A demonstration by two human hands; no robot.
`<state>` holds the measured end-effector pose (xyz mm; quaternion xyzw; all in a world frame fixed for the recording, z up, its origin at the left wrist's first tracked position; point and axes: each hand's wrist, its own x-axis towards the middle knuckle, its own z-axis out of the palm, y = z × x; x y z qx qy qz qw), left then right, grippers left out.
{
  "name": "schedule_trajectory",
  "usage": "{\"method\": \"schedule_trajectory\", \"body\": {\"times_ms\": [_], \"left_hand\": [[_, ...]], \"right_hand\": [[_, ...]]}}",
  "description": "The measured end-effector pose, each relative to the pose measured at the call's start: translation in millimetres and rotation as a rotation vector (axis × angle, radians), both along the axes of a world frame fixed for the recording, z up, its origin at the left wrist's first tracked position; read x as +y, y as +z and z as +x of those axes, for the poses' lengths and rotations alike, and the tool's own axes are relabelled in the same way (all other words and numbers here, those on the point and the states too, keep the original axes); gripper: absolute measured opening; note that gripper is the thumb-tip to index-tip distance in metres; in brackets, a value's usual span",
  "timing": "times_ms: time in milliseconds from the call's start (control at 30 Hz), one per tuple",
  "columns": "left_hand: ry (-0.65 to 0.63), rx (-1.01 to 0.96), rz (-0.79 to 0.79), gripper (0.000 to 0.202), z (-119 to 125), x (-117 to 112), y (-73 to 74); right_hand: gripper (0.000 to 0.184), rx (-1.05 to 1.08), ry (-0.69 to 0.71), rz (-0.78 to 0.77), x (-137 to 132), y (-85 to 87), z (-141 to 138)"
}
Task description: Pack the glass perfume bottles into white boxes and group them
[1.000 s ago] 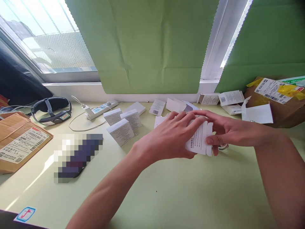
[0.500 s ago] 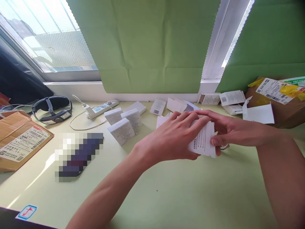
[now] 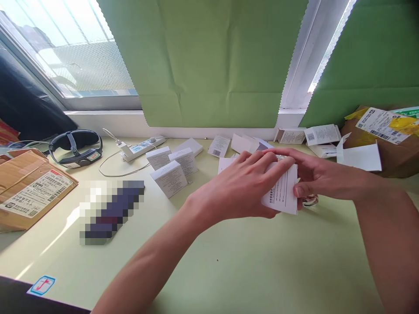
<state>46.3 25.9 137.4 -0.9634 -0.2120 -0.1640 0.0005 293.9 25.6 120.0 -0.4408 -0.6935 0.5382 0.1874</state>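
Between my two hands is a small white carton [image 3: 283, 196] with lines of print on the side facing me. My left hand [image 3: 240, 185] lies across its top and left, fingers bent over it. My right hand [image 3: 322, 176] grips the right end, thumb pressed on the near edge and fingers behind. The carton's far side is hidden by my hands. Just under my right hand, a small shiny object [image 3: 310, 200] rests on the table; its kind is unclear. Behind my left fingers, a white piece of card [image 3: 225, 164] is partly covered.
Several white cartons [image 3: 168, 179] stand left of centre, with more cartons [image 3: 290, 136] and card along the windowsill. A power strip [image 3: 140, 149], a black headset-like device [image 3: 77, 150], a pixelated dark object [image 3: 114, 211] and a cardboard box [image 3: 36, 187] lie left. Another cardboard box [image 3: 369, 152] stands right.
The carton's right end, notched with small tabs before, now shows a straight edge. Both hands keep nearly the same grip, and the whole view has shifted slightly.
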Motion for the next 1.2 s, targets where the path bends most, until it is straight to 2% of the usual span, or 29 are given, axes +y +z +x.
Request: {"method": "schedule_trajectory", "body": {"times_ms": [367, 700, 900, 1033, 1200], "left_hand": [[0.022, -0.005, -0.008, 0.069, -1.3, 0.8, 2.6], [0.019, -0.041, -0.102, 0.07, -1.9, 3.1, 2.1], [0.011, -0.073, -0.187, 0.079, -5.5, 3.4, 6.7], [-0.009, -0.069, -0.174, 0.08, -8.7, 4.7, 8.1], [-0.039, -0.071, -0.145, 0.082, -8.7, 4.8, 7.9]], "right_hand": [[0.084, -0.023, -0.009, 0.059, -2.5, 4.2, -5.5], [0.078, -0.069, -0.022, 0.117, -7.0, 8.8, -12.3], [0.077, 0.038, 0.008, 0.1, -5.7, 9.6, -8.9], [0.076, 0.068, 0.064, 0.094, -7.8, 14.0, -9.4], [0.076, 0.05, 0.011, 0.076, -9.4, 14.0, -11.4]]}}
